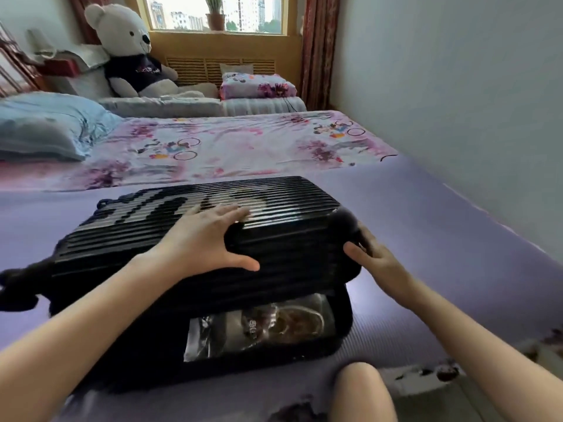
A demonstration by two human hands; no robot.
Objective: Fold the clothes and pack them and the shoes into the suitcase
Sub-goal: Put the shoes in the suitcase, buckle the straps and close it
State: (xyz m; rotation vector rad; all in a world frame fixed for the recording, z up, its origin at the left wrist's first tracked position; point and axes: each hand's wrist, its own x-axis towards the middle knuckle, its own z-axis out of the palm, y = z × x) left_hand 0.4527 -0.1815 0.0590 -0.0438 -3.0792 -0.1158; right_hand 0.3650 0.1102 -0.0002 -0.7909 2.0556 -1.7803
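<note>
A black ribbed hard-shell suitcase [146, 239] lies on a purple mat in the middle of the view. Its lid hangs partly down over the lower half [128, 345], leaving a gap at the front. Through the gap I see a clear plastic bag [259, 325] with dark items inside; what they are is unclear. My left hand [207, 239] lies flat on the lid's top with fingers spread and the thumb over the front edge. My right hand [373, 258] grips the lid's right corner, thumb on the front face.
The purple mat [426, 239] covers the near bed and meets a wall on the right. Behind it lie a floral sheet [228, 144], a blue pillow [45, 129], folded bedding [259, 86] and a white teddy bear [128, 50]. My knee [362, 394] shows at the bottom.
</note>
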